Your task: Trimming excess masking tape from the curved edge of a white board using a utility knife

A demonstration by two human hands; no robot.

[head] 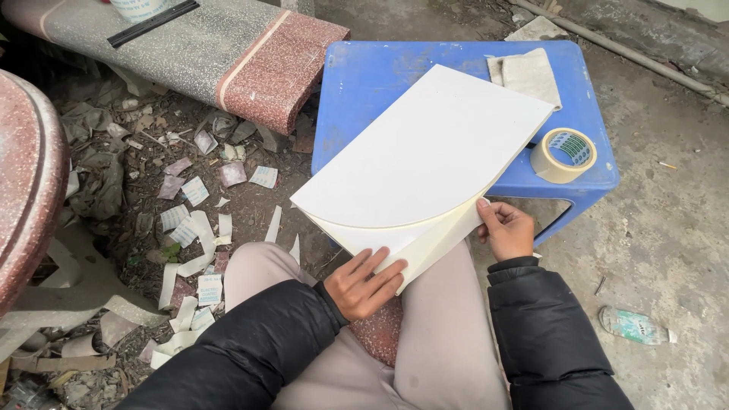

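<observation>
The person sits with a white sheet (425,152) resting across the knees and the near edge of the blue bench (364,83). A second, cream layer (425,239) curls away beneath the sheet's near corner. The left hand (366,285) lies flat on that lower layer, its grip spread, fingers stretched out and pressing down on it. The right hand (505,230) sits at the sheet's right edge, its grip pinching the cream layer, thumb on top and fingers curled under. Just beyond the right hand, a tape roll (563,154) stands on the bench corner, apart from the sheet. Further off, past the sheet's far corner, a grey cloth (525,74) lies on the bench, its edge tucked under the sheet. Left of the left hand, torn paper strips (190,228) litter the dirt floor, and a speckled stone slab (205,49) lies beyond them.
</observation>
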